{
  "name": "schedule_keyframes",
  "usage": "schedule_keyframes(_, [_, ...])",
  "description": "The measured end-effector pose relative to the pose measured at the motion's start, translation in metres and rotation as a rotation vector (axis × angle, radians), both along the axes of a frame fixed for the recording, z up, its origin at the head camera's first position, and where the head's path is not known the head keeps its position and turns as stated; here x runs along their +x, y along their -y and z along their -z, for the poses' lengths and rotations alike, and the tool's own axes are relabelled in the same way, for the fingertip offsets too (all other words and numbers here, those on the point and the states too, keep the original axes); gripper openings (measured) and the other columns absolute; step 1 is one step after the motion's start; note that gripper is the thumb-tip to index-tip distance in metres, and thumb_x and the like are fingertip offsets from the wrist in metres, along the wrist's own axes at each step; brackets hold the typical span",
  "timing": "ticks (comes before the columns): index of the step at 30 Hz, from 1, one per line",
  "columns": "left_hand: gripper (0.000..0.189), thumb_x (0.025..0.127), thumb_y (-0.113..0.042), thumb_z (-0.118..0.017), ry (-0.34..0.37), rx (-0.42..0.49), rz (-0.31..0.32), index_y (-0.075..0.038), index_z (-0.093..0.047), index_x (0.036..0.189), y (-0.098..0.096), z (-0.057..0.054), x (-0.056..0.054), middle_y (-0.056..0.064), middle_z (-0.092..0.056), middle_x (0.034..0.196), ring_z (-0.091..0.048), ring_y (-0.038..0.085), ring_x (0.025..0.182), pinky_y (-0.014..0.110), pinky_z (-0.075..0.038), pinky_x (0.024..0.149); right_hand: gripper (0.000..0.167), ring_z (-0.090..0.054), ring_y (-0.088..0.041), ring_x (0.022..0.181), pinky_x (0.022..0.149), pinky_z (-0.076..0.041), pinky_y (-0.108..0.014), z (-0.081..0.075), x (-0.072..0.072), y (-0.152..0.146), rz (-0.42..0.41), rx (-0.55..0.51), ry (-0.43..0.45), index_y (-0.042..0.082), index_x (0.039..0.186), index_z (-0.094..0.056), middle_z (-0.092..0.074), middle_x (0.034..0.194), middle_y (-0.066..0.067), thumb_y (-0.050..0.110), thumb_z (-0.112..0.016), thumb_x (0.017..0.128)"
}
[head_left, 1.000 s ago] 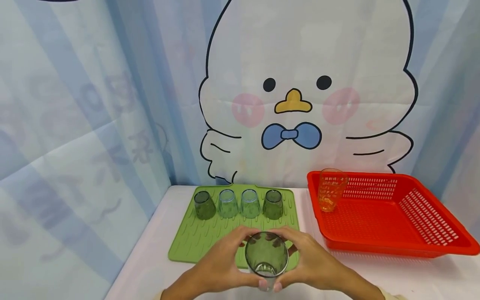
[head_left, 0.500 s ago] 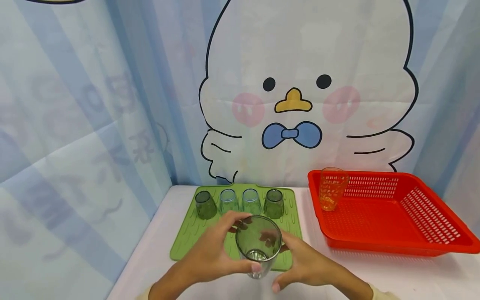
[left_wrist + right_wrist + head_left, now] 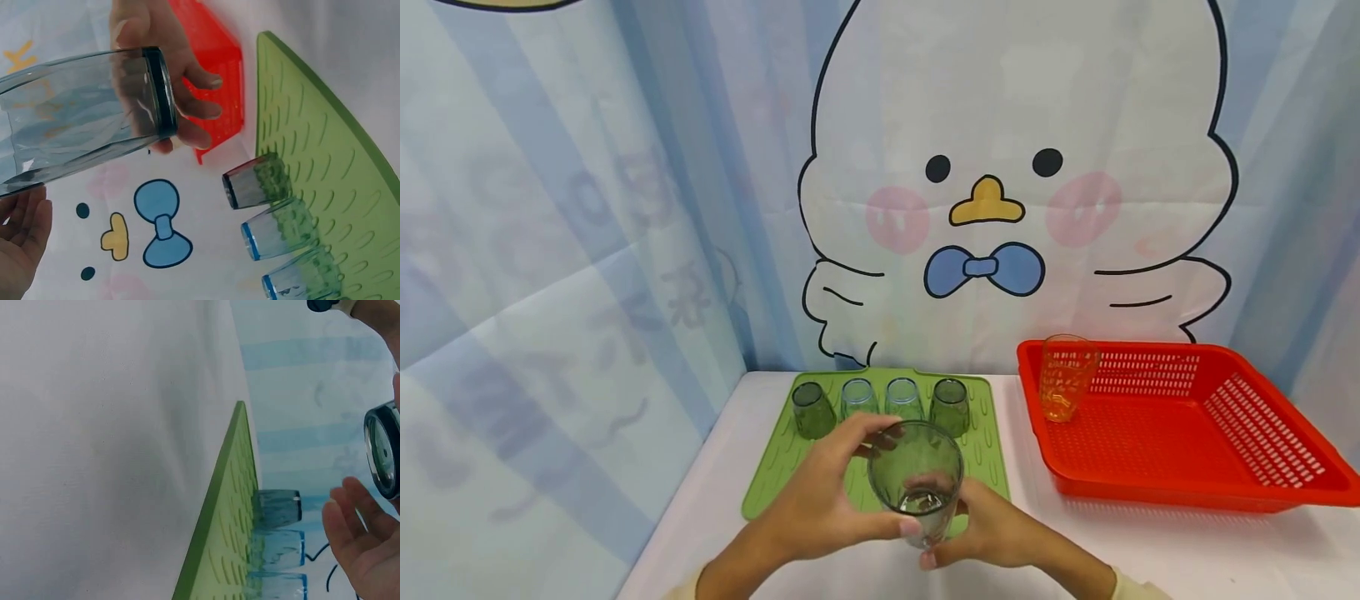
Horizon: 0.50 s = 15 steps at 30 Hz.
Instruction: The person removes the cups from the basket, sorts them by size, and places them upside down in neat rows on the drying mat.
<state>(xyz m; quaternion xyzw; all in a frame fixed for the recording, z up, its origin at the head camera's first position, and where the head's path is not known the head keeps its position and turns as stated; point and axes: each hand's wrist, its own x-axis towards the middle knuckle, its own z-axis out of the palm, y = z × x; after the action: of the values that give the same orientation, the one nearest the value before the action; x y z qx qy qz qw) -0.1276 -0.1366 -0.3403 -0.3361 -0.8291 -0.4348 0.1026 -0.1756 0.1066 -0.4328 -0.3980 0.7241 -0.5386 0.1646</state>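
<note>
My left hand (image 3: pixel 820 500) holds a grey-tinted drinking glass (image 3: pixel 917 467) by its upper side, thumb in front and fingers behind. The glass is above the green mat (image 3: pixel 760 487), its mouth tilted up toward the head view. Around the lower end of the glass is my right hand (image 3: pixel 981 525), its fingers extended and loosely spread in the left wrist view. A gap shows between these fingers and the thick glass base (image 3: pixel 384 450) in the right wrist view. Several small tinted glasses (image 3: pixel 950 408) stand upside down in a row along the mat's far side.
A red perforated basket (image 3: pixel 1157 492) stands to the right of the mat. An amber glass (image 3: pixel 1067 379) leans in its back left corner. Behind the white table (image 3: pixel 700 533) hangs a curtain (image 3: pixel 865 100) with a cartoon bird.
The glass has moved up and slightly left in my left hand. My right hand came off its side, dropped lower, and moved in around its base.
</note>
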Motion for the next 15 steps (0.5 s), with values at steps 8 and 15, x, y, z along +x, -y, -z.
schedule_keyframes(8, [0.086, 0.076, -0.037, -0.089, 0.066, -0.024, -0.012, -0.021, -0.043, 0.147, 0.008, 0.001, 0.002, -0.01, -0.055, 0.132, -0.058, 0.011, 0.115, 0.032, -0.053, 0.096, 0.059, -0.061, -0.012, 0.112, 0.095, -0.052, -0.029, -0.002, -0.005, -0.014, 0.057, 0.028, 0.065, 0.012, 0.133, -0.058, -0.065, 0.124, -0.005, 0.018, -0.084, 0.081])
schedule_keyframes(15, [0.09, 0.078, -0.039, -0.087, 0.068, -0.069, -0.024, -0.025, -0.038, 0.151, 0.016, 0.003, 0.002, -0.009, -0.053, 0.134, -0.059, 0.008, 0.109, 0.029, -0.053, 0.087, 0.061, -0.066, -0.017, 0.103, 0.085, -0.058, -0.034, -0.004, -0.009, -0.026, 0.091, -0.027, 0.078, 0.011, 0.136, -0.054, -0.065, 0.119, -0.012, 0.01, -0.082, 0.082])
